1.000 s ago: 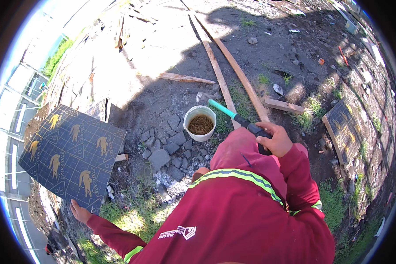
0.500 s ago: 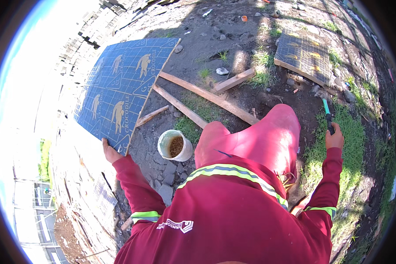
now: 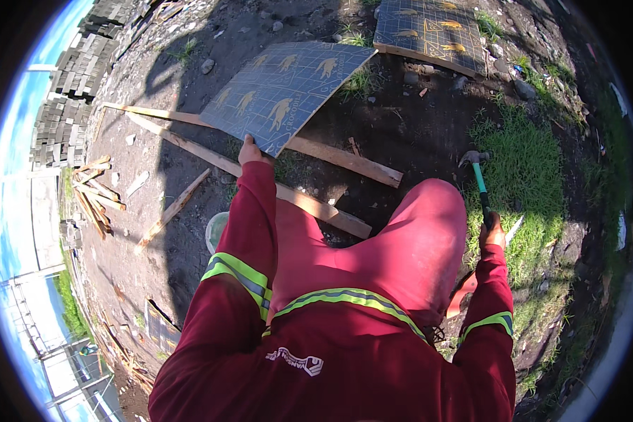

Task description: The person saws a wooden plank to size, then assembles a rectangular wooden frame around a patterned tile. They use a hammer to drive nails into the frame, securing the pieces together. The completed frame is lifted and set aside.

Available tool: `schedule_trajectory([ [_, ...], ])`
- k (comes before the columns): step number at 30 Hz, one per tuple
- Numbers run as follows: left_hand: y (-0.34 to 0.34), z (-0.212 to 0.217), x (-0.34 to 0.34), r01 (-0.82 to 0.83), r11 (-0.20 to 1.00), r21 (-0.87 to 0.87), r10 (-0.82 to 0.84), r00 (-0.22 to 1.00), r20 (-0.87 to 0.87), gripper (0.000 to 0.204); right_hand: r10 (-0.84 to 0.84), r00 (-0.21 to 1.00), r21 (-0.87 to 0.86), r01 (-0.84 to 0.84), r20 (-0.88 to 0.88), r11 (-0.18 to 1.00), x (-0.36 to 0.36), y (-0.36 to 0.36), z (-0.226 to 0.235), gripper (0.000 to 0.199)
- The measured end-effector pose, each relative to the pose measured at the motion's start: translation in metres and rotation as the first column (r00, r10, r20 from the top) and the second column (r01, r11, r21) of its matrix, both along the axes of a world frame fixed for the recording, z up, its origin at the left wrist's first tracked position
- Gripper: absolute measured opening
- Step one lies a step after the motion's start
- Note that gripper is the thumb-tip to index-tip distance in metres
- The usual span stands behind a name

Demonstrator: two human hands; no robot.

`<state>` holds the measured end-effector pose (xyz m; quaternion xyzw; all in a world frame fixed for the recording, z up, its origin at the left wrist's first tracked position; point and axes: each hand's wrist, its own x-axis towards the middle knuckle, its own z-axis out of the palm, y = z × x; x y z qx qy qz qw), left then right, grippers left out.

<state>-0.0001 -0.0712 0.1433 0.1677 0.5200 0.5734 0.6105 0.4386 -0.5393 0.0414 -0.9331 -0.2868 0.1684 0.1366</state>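
Observation:
My left hand [image 3: 254, 152] is closed on the near corner of a dark film-faced plywood sheet [image 3: 264, 95] printed with gold animal figures. The sheet slants over two long wooden battens, hiding part of one batten [image 3: 344, 160]; whether it rests on them I cannot tell. The other batten [image 3: 204, 153] runs toward my legs, its near end between my knees. Low at my right side, my right hand [image 3: 494, 233] grips the dark handle end of a claw hammer [image 3: 481, 184] with a green shaft. Its metal head points away from me, above the grass.
Another printed plywood piece [image 3: 429, 35] lies at the far right. A pale bucket [image 3: 216, 232] stands by my left arm, partly hidden. Farther left are a loose wooden stick [image 3: 176, 209], a heap of wood offcuts [image 3: 98, 197] and stacked grey blocks [image 3: 77, 91]. Stones dot the soil.
The plywood sheet has moved right with my left hand and now extends over the battens. My view has shifted, and the bucket is now mostly behind my left arm. The hammer stays in my right hand.

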Motion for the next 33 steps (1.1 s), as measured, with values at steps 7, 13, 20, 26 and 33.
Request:
schedule_trajectory([
  [7, -0.103, -0.119, 0.032, 0.421, 0.595, -0.685, -0.803, 0.353, -0.481, 0.032, 0.122, 0.959, -0.061, -0.109, 0.257, 0.992, -0.024, 0.005, -0.004, 0.053],
  [13, -0.203, -0.135, 0.032, 0.554, 0.229, -0.801, 0.119, -0.832, -0.541, 0.048, 0.286, 0.95, 0.008, -0.289, 0.123, 0.957, -0.088, 0.026, -0.007, 0.048],
  [20, -0.17, -0.131, 0.041, 0.498, -0.086, -0.863, 0.024, -0.865, -0.501, 0.043, 0.21, 0.977, 0.066, -0.207, -0.046, 0.976, -0.132, 0.011, -0.01, 0.044],
  [26, -0.159, -0.09, 0.083, 0.899, 0.249, -0.36, 0.196, -0.411, -0.89, 0.023, 0.038, 0.996, 0.091, -0.03, -0.081, 0.995, -0.12, 0.009, -0.018, 0.04],
  [33, -0.177, -0.117, 0.136, 0.962, 0.245, -0.118, 0.25, -0.18, -0.951, 0.031, 0.21, 0.97, 0.188, -0.186, -0.122, 0.965, -0.105, 0.062, -0.001, 0.039],
])
